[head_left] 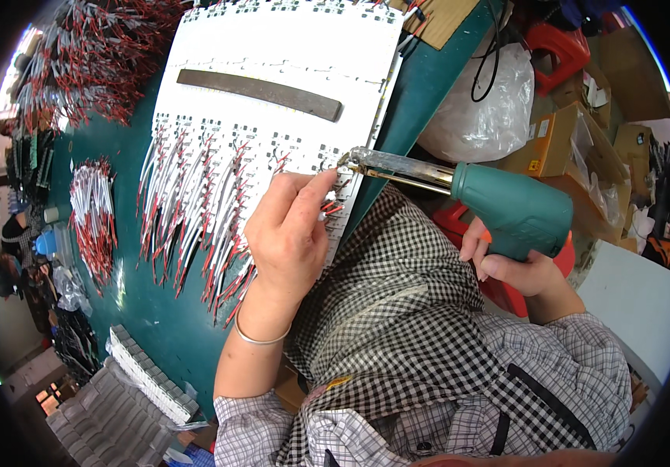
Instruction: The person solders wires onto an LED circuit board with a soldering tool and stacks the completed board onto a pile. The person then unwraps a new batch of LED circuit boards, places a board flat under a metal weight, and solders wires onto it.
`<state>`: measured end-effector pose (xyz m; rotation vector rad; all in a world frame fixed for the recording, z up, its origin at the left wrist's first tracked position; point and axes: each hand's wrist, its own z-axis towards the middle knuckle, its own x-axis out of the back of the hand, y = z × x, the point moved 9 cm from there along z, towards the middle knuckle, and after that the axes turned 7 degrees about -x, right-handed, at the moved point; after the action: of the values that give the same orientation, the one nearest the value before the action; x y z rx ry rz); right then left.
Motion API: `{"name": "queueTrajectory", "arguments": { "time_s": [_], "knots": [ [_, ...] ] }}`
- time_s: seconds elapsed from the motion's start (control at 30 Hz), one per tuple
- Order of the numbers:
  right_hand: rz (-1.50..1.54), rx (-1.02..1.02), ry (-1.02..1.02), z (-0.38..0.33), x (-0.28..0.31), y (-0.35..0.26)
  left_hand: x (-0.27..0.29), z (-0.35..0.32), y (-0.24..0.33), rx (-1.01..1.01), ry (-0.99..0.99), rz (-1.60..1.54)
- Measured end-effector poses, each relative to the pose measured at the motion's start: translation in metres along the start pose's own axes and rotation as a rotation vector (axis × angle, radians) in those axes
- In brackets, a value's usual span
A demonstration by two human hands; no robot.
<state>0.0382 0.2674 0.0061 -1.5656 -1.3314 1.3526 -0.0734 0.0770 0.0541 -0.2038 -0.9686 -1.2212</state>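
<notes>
My right hand [518, 268] is wrapped round the handle of a green soldering gun [510, 206]. Its long metal front reaches left, and the tip meets the right edge of a white circuit board panel [249, 47]. Right at that tip, the thumb and forefinger of my left hand [292, 226] are pinched on a wire [333, 208], which the fingers mostly hide. Rows of white and red wires [195, 202] hang from the panel's near side, left of my left hand. A flat brown bar [261, 93] lies across the panel.
The panel rests on a green table [136, 303]. Bundles of red and white wires [94, 210] lie at the left, with a larger heap [101, 54] behind. Stacked grey-white strips [144, 373] sit at the lower left. A plastic bag [483, 109], cardboard boxes [576, 156] and a red stool [561, 50] stand at the right.
</notes>
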Motion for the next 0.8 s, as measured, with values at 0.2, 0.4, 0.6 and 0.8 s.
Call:
{"name": "queueTrajectory", "arguments": {
  "time_s": [0.2,0.4,0.6,0.8],
  "knots": [
    [-0.082,0.052,-0.003,0.0,-0.002,-0.002,-0.001,0.001,-0.001,-0.003,0.001,-0.004],
    [-0.059,0.029,0.028,-0.002,0.001,-0.002,0.0,0.0,-0.001,-0.012,0.009,0.002],
    [0.083,0.106,0.068,-0.002,0.009,-0.013,-0.001,0.0,0.001,-0.012,-0.003,0.014],
    [0.032,0.136,0.029,0.0,0.004,-0.014,-0.002,0.0,0.003,-0.015,-0.018,0.034]
  ]
}}
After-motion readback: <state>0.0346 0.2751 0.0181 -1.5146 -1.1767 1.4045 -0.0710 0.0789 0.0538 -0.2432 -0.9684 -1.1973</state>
